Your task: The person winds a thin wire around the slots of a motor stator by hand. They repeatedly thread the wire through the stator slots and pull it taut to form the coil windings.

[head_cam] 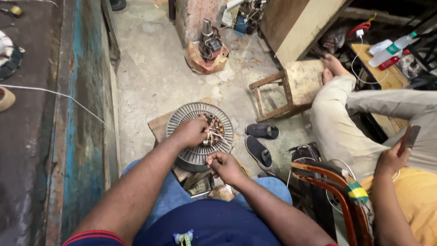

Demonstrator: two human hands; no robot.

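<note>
A dark, worn worktop [27, 150] fills the left edge, its side painted in flaking blue [84, 136]. A thin white wire [59, 94] runs across it toward the middle. Beyond lies a stained, cracked concrete floor [150, 68], and at its far side a small motor part [209, 45] sits on a scrap of cardboard.

In the middle, a round grey motor [199, 135] with a ribbed rim rests on a wooden board [159, 125] just in front of the person's knees, its copper windings facing up. The left hand [192, 132] lies closed over the windings, fingers curled on the wires. The right hand [225, 166] sits at the motor's near edge, pinched shut on a thin wire that leads up into the windings.

Right of the motor, a pair of dark slippers [260, 141] lies on the floor, with a rough wooden stool [291, 89] behind them. At the right edge another person sits in pale trousers [346, 132], one hand [391, 159] holding a flat dark thing. A red chair frame [337, 187] stands between the two people.
</note>
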